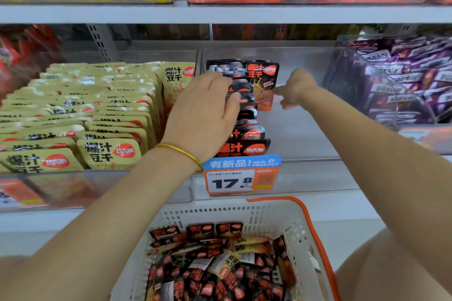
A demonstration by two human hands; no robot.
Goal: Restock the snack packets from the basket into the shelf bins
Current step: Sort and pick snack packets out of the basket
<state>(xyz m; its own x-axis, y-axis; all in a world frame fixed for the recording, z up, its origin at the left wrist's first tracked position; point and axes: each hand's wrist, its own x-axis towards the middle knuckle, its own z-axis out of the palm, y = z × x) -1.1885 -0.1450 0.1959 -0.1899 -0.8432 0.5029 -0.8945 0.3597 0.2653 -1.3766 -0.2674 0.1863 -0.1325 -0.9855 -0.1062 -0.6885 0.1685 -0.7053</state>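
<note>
A white basket with an orange handle sits low in the middle, holding several black-and-red snack packets. Above it, a clear shelf bin holds one row of the same black packets along its left side. My left hand, with a gold bangle at the wrist, lies with straight fingers on top of that row. My right hand has its fingers curled, and a fingertip touches an upright black-and-orange packet at the back of the bin. The right part of the bin is bare.
The bin to the left is packed with tan packets. A bin of purple packets stands at the right. A blue-and-orange price tag reading 17.8 hangs on the bin's front. The upper shelf carries yellow and orange boxes.
</note>
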